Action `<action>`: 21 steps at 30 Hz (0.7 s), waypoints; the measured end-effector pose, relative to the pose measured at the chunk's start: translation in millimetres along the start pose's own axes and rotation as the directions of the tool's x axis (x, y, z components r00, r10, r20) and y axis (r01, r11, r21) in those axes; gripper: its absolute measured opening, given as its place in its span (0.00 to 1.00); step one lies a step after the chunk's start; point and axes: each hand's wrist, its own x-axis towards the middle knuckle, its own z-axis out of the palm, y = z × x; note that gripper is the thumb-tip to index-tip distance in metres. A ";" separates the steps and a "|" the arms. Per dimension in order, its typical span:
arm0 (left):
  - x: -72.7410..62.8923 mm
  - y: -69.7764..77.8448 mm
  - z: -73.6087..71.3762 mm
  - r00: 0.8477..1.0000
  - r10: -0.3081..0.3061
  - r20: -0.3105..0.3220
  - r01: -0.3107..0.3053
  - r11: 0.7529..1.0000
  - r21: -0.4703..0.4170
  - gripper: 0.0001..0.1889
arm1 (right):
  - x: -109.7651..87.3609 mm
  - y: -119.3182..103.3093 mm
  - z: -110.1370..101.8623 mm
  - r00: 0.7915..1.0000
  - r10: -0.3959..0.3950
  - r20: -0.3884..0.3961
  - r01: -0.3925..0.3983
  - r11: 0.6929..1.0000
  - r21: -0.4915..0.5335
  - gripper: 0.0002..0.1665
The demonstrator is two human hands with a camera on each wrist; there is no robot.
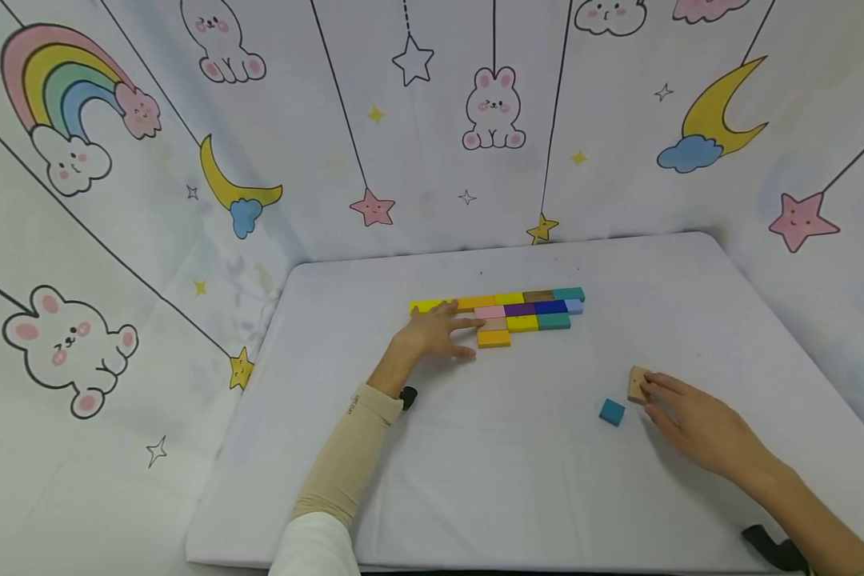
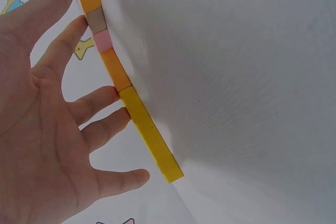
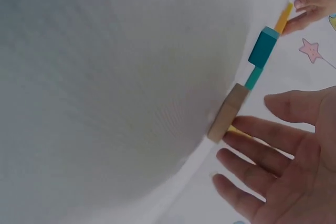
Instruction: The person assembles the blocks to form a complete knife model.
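Observation:
Colored blocks lie side by side in rows on the white table. The rear row has a yellow block [image 2: 151, 135], an orange one and a teal block [image 1: 569, 294] at its right end. In front are pink, purple [image 1: 520, 310] and dark blue blocks, then tan, yellow and teal ones, then a single orange block [image 1: 494, 339]. My left hand [image 1: 432, 332] spreads its fingers along the left side of the rows, fingertips at the blocks. On the right, my right hand [image 1: 702, 424] touches a wooden block [image 1: 635, 386] with straight fingers, thumb apart. A blue-teal block [image 1: 612, 412] lies beside it.
The white-covered table [image 1: 432, 496] has its front edge at the bottom of the head view. Behind it rises a wall cloth [image 1: 432, 144] printed with bunnies, stars and moons. A black strap piece [image 1: 770, 548] shows at the right wrist.

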 end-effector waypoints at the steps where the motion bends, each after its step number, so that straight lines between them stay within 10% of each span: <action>1: -0.1 -0.3 0.1 1.000 -0.001 0.000 0.001 1.000 0.000 0.39 | 0.4 0.2 -0.6 1.000 -0.013 0.001 0.013 1.000 -0.017 0.25; 21: -0.7 1.4 -0.8 1.000 -0.017 0.004 0.017 1.000 -0.001 0.39 | 19.4 10.8 -7.1 0.983 -0.178 0.056 0.182 0.978 -0.097 0.32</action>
